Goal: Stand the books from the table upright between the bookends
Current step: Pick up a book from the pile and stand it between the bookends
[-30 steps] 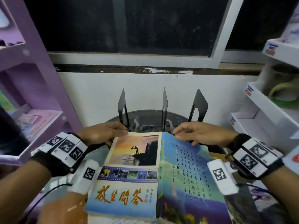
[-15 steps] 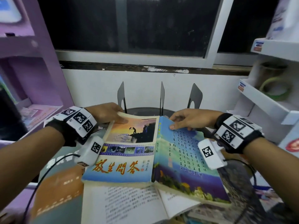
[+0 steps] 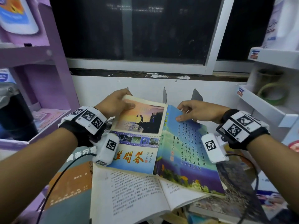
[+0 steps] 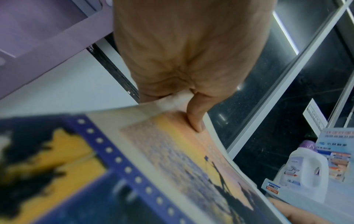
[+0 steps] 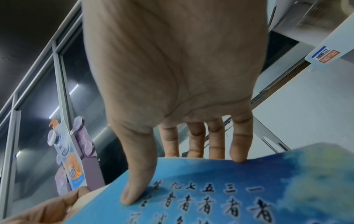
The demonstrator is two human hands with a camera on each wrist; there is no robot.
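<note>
i hold the open blue-and-orange paperback book [image 3: 155,136] above the tabletop clutter, my left hand [image 3: 113,104] pinching its left cover, my right hand [image 3: 199,110] its right. behind stand grey metal bookends [image 3: 196,95], a white wall, a dark window [image 3: 137,28]; purple shelf [image 3: 40,50] left.

A: Background, left side?
B: Purple shelving unit [image 3: 53,65], printed papers on its lower shelf [image 3: 48,117], blue-and-white package [image 3: 17,15] up top.
A: Behind?
B: Dark window [image 3: 137,28], white frame [image 3: 216,33]; white wall [image 3: 100,89] under a chipped dark sill strip [image 3: 145,75].
A: Right?
B: White shelves with price labels [image 3: 254,54], green tape roll [image 3: 271,93]. Left wrist view: white detergent bottle, purple cap [image 4: 306,171].
</note>
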